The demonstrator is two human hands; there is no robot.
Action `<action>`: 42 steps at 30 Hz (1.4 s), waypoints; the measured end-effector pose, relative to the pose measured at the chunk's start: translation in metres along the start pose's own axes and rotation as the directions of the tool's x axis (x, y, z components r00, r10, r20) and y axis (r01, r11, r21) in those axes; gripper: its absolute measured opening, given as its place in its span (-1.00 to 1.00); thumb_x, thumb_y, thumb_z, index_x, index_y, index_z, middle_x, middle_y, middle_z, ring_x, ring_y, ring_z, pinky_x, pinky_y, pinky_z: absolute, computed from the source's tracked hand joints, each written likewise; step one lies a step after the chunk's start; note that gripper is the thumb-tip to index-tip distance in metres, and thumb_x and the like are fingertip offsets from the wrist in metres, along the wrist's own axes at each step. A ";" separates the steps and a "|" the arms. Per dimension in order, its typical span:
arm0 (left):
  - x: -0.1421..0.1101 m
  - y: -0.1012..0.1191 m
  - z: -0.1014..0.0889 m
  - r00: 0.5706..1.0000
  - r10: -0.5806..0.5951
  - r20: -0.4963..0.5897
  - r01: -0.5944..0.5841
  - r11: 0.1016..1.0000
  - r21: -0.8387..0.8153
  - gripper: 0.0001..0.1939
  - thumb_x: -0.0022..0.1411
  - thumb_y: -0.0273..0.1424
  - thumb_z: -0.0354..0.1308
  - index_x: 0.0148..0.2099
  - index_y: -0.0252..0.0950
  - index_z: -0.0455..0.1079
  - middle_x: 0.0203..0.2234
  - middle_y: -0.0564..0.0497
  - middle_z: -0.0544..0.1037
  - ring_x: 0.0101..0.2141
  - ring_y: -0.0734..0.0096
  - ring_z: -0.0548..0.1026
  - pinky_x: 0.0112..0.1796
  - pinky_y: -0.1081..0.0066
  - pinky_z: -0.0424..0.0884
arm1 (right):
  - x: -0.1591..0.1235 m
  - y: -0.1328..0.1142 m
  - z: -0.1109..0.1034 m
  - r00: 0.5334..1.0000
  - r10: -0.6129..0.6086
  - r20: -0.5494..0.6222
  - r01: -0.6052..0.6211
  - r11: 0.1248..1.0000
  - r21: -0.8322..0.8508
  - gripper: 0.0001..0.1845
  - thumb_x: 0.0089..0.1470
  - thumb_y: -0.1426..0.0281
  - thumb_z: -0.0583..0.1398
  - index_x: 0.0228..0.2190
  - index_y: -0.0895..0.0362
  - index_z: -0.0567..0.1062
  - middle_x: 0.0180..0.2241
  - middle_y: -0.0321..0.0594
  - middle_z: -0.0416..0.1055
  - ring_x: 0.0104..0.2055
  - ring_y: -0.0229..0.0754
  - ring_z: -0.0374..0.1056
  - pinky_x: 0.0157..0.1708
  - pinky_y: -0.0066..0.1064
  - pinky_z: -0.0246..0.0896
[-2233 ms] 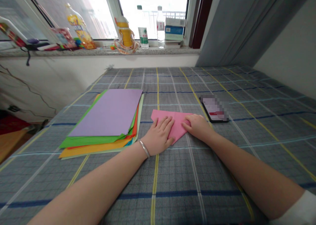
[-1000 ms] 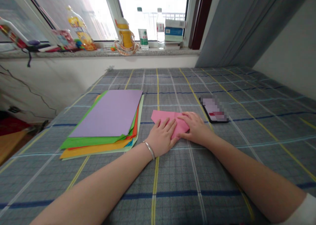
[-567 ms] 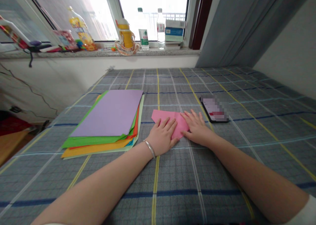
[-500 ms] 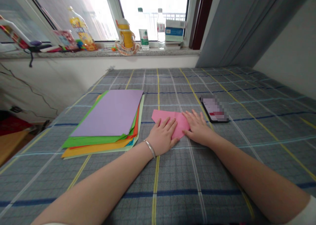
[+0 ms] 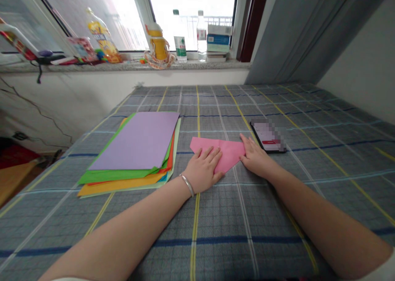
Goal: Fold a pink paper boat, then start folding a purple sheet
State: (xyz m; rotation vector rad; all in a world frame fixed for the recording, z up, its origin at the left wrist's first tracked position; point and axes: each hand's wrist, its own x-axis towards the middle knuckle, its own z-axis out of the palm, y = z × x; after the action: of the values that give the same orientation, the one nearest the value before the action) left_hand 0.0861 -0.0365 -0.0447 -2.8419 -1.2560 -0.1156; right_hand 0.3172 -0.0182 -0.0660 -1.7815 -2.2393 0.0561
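The left hand [image 5: 203, 170] lies flat and open, palm down, with its fingers [image 5: 207, 154] spread across the lower left part of the pink paper [image 5: 222, 149]. It presses on the sheet without pinching or gripping it. A metal bangle [image 5: 187, 185] circles the left wrist. The right hand [image 5: 255, 158] is also open and palm down, with no hold on anything. Its fingertips rest at the paper's right corner, and the heel of the hand sits on the checked bedspread [image 5: 222, 231].

The main change is on the right: that hand has slid outward from the middle of the paper to its far corner, while the left hand has barely shifted. The two hands now stand further apart, and much more of the pink surface shows between them. The folded paper lies flat on the bedspread in a rough triangle, its point toward the person.

To the left, just beside the left hand, is a stack of coloured paper [image 5: 132, 149] with a lilac sheet on top. Just beyond the right hand lies a phone [image 5: 268, 136] with a blurred screen. Bottles [image 5: 180, 36] stand on the windowsill [image 5: 123, 66] further ahead.
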 end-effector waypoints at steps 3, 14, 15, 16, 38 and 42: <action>0.000 -0.001 -0.001 1.000 0.000 -0.010 0.000 1.000 -0.008 -0.34 0.35 -0.05 -0.18 0.35 -0.33 -0.01 0.31 -0.11 0.07 0.28 0.11 0.03 0.21 0.05 -0.02 | 0.001 0.005 0.001 1.000 0.011 -0.020 -0.011 1.000 0.012 -0.19 0.04 0.40 0.03 0.28 0.33 -0.09 0.29 0.10 0.02 0.32 0.07 -0.07 0.27 -0.09 -0.11; 0.002 -0.004 -0.007 0.999 0.012 0.030 -0.011 0.999 -0.042 -0.31 0.31 -0.02 -0.11 0.35 -0.30 -0.01 0.30 -0.08 0.08 0.29 0.14 0.02 0.23 0.09 -0.03 | 0.004 0.011 0.000 0.997 0.015 -0.069 -0.011 0.998 0.057 -0.12 -0.01 0.56 -0.03 0.31 0.28 -0.25 0.29 0.07 0.03 0.28 0.03 0.04 0.19 -0.08 0.08; 0.002 -0.005 -0.008 0.999 0.015 0.043 -0.013 0.999 -0.046 -0.30 0.30 -0.02 -0.10 0.35 -0.30 -0.01 0.30 -0.08 0.08 0.29 0.14 0.02 0.23 0.09 -0.02 | 0.004 0.010 -0.001 0.998 0.022 -0.063 -0.018 0.998 0.055 -0.12 -0.02 0.57 -0.03 0.31 0.29 -0.25 0.29 0.07 0.03 0.29 0.03 0.04 0.19 -0.09 0.08; 0.002 -0.006 -0.009 0.998 0.018 0.056 -0.015 0.999 -0.050 -0.29 0.30 -0.02 -0.09 0.35 -0.30 -0.01 0.31 -0.09 0.07 0.29 0.13 0.02 0.23 0.09 -0.02 | 0.004 0.010 -0.001 0.998 0.028 -0.058 -0.025 0.998 0.055 -0.11 -0.03 0.58 -0.03 0.31 0.29 -0.24 0.29 0.07 0.03 0.29 0.03 0.04 0.18 -0.09 0.09; 0.000 -0.021 -0.021 0.968 -0.001 0.250 0.029 0.993 -0.110 -0.09 0.11 -0.02 0.15 0.38 -0.18 -0.13 0.35 -0.17 -0.15 0.31 -0.18 -0.19 0.18 -0.15 -0.10 | -0.004 -0.016 -0.026 0.896 -0.434 -0.093 0.440 0.895 0.067 -0.30 -0.17 0.66 0.05 0.04 0.03 0.41 0.25 -0.21 0.13 0.35 -0.02 -0.16 0.25 0.06 -0.14; -0.003 -0.023 -0.021 0.969 0.020 0.247 0.009 0.993 -0.119 -0.04 0.07 -0.04 0.16 0.39 -0.25 -0.16 0.35 -0.19 -0.16 0.31 -0.16 -0.22 0.20 -0.15 -0.16 | -0.005 -0.021 -0.032 0.801 -0.598 -0.035 0.592 0.782 0.196 -0.46 -0.09 0.64 0.07 -0.10 0.01 0.51 0.07 -0.24 0.39 0.23 -0.11 0.11 0.18 -0.07 0.06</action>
State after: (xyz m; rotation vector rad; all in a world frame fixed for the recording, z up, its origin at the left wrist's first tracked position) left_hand 0.0660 -0.0249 -0.0242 -3.0387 -1.3239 0.1780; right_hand 0.3056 -0.0330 -0.0322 -0.9101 -2.6051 0.1684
